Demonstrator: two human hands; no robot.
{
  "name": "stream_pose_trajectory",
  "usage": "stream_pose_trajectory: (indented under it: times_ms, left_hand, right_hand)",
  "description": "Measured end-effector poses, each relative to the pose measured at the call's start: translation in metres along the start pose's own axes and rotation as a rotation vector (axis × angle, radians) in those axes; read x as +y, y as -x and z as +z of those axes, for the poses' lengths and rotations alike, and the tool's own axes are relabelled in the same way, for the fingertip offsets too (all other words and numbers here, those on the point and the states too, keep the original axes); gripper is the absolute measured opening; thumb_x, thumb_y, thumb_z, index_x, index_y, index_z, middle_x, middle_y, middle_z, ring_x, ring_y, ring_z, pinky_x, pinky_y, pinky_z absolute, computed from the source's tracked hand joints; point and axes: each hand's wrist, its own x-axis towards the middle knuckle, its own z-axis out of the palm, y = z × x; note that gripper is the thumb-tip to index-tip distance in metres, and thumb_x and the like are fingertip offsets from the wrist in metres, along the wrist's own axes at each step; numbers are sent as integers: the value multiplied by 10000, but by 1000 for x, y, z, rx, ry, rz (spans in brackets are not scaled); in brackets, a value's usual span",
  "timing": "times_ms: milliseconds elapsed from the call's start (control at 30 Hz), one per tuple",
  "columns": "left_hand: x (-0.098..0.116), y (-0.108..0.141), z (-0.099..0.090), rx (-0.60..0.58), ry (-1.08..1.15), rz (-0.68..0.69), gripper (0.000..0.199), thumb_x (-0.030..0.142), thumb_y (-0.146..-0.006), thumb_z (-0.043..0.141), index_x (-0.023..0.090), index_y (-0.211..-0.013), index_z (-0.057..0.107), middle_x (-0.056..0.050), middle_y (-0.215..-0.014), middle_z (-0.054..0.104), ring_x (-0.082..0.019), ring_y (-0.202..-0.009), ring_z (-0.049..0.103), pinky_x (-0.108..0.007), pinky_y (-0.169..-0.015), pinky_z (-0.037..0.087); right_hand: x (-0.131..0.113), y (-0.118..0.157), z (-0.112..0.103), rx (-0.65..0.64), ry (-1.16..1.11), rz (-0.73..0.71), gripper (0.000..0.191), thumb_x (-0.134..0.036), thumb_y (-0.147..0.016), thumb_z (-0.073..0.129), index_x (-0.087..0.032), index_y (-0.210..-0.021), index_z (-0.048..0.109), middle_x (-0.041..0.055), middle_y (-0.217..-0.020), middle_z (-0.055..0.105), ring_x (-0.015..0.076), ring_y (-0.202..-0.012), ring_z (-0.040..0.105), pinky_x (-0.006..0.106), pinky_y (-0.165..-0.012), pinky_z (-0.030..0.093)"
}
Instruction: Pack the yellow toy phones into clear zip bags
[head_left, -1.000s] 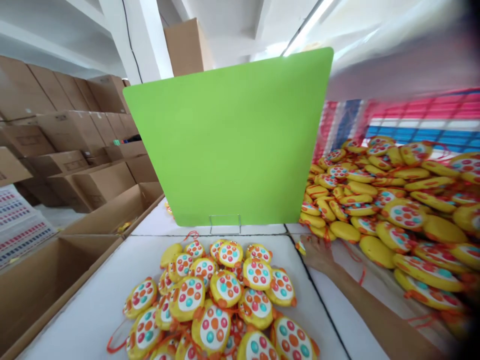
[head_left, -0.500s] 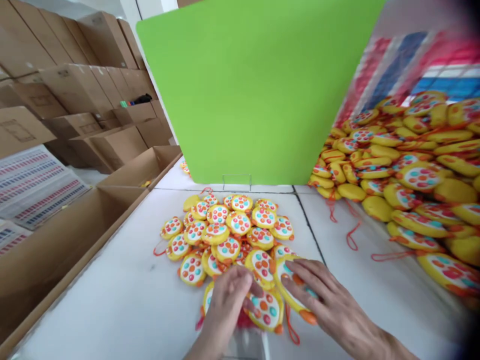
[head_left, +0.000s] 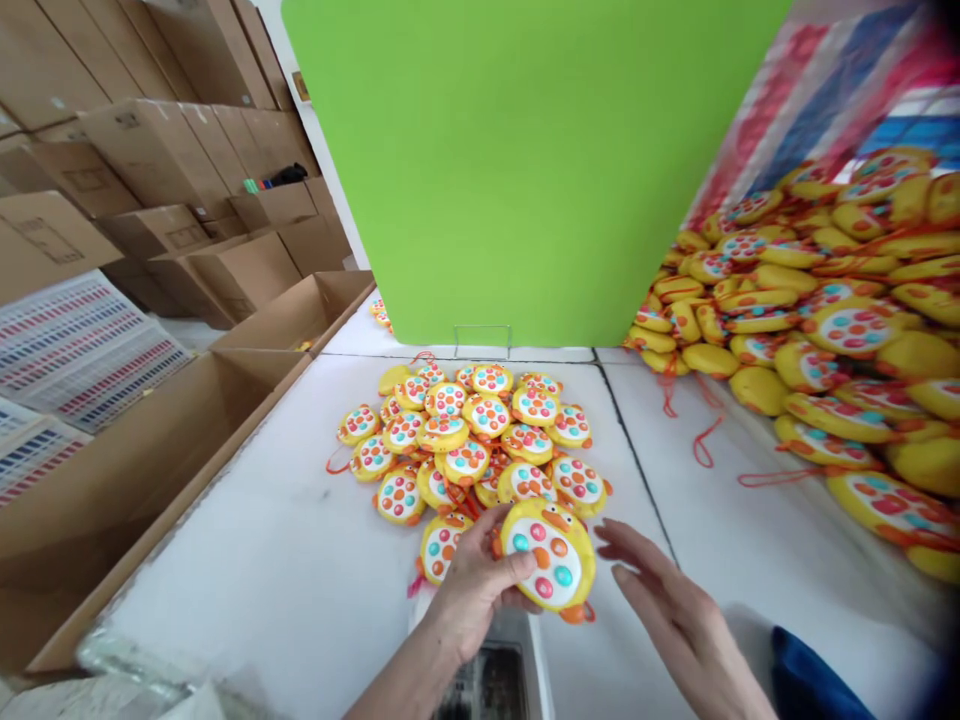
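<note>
My left hand (head_left: 480, 575) grips a yellow duck-shaped toy (head_left: 551, 560) by its left side, thumb over its white face with round coloured buttons. The toy is tilted toward me, its beak and eyes at the upper edge. To its right, my right hand (head_left: 667, 600) holds nothing, fingers apart and not touching the toy. Beyond my hands lies a pile of the same duck toys (head_left: 465, 460) on the white table (head_left: 285, 560). One more duck toy (head_left: 441, 548) lies just behind my left hand, partly hidden by it.
A green board (head_left: 525, 180) stands upright behind the pile. At the right is a large heap of duck toys (head_left: 847, 330). Open cardboard boxes (head_left: 180, 460) line the table's left edge, with stacked cartons (head_left: 150, 150) behind. An open container (head_left: 491, 680) sits at the near edge.
My left hand has taken hold of a duck toy and raised it above the table. My right hand has come off a toy at the pile's near right and moved slightly right.
</note>
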Motion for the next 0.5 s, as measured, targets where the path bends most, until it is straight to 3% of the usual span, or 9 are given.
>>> stream_pose_trajectory:
  times_ms: [167, 333, 500]
  left_hand:
    - [-6, -2, 2, 23, -102, 21, 411, 343, -724, 717, 121, -1051, 606, -121, -914, 703, -223, -715, 670, -246, -484, 528]
    - [-10, -1, 3, 75, -89, 110, 375, 338, -739, 715, 145, -1044, 613, -103, -966, 698, -244, -850, 668, -266, -638, 539]
    - [-13, 5, 6, 51, -46, 49, 430, 446, -804, 630, 174, -1133, 581, -112, -1080, 660, -239, -924, 649, -286, -695, 549]
  right_hand:
    - [-20, 14, 21, -55, -261, 92, 441, -379, -883, 506, -227, -1296, 529, 78, -1288, 594, 270, -1154, 569, 380, -942, 499]
    - [-22, 13, 32, -91, -508, 184, 490, -422, -882, 516, -213, -1324, 495, 107, -1370, 514, 283, -1223, 506, 366, -904, 526]
    - [-25, 5, 42, -60, -640, 309, 550, -479, -817, 604, -185, -1275, 520, 122, -1239, 625, 288, -1085, 611, 340, -818, 563]
